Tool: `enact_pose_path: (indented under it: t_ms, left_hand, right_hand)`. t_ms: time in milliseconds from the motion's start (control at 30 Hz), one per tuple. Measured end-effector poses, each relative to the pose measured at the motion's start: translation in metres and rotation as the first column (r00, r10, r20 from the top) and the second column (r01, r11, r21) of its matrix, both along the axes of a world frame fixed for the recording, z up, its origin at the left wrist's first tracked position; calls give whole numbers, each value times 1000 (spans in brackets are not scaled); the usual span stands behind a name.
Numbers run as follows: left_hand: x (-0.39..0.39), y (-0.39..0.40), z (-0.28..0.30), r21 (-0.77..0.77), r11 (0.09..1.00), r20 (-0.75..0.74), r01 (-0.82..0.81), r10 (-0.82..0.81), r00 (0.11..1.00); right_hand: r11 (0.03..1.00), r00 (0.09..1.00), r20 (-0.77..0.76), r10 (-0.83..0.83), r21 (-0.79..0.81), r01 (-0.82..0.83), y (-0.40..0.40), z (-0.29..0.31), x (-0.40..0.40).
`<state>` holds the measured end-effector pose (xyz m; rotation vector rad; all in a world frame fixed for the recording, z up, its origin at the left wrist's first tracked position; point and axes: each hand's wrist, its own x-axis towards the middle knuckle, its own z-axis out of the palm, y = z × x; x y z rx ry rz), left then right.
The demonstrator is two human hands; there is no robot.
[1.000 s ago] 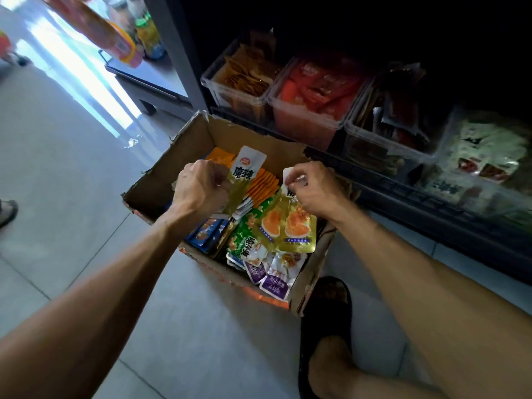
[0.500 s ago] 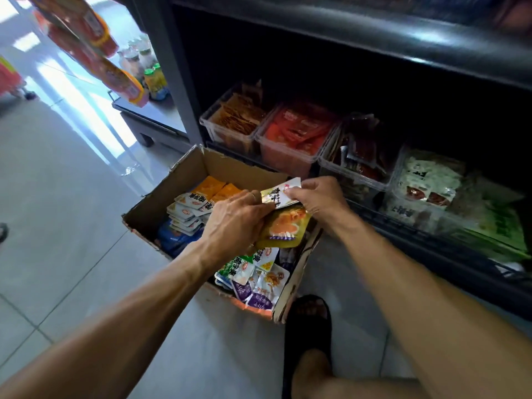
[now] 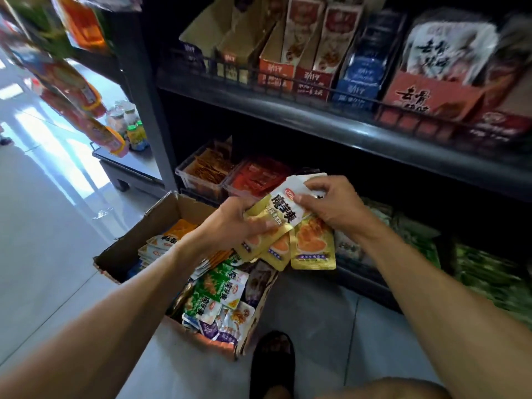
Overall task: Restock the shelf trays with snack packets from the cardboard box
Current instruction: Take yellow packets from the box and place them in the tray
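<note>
A bunch of gold snack packets with white tops hangs above the right end of the cardboard box. My left hand grips the bunch from the left, fingers curled under it. My right hand pinches the white tops from the right. The box sits on the floor and holds several orange, green and purple packets. Behind my hands, clear shelf trays hold orange packets and red packets on the bottom shelf.
Green packets fill trays at the right of the bottom shelf. The upper shelf carries upright snack boxes behind a wire rail. My sandalled foot stands beside the box. Bottles stand on a low stand at left.
Both hands have lifted the gold packets out of the box and toward the bottom shelf. The view has tilted up, bringing the upper shelf into sight.
</note>
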<state>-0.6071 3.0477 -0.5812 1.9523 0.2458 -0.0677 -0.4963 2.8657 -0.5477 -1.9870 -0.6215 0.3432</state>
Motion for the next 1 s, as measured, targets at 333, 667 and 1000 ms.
enact_pose_path:
  t_ms: [333, 667, 1000]
  left_hand:
    - [16, -71, 61, -616, 780, 19, -112, 157, 987]
    - [42, -140, 108, -494, 852, 133, -174, 272, 953]
    - [53, -241, 136, -179, 975, 366, 129, -56, 929]
  right_hand:
    - [876, 958, -225, -177, 407, 258, -47, 62, -10]
    - [795, 881, -175, -440, 382, 472, -149, 118, -15]
    - [631, 836, -333, -436, 549, 548, -201, 140, -21]
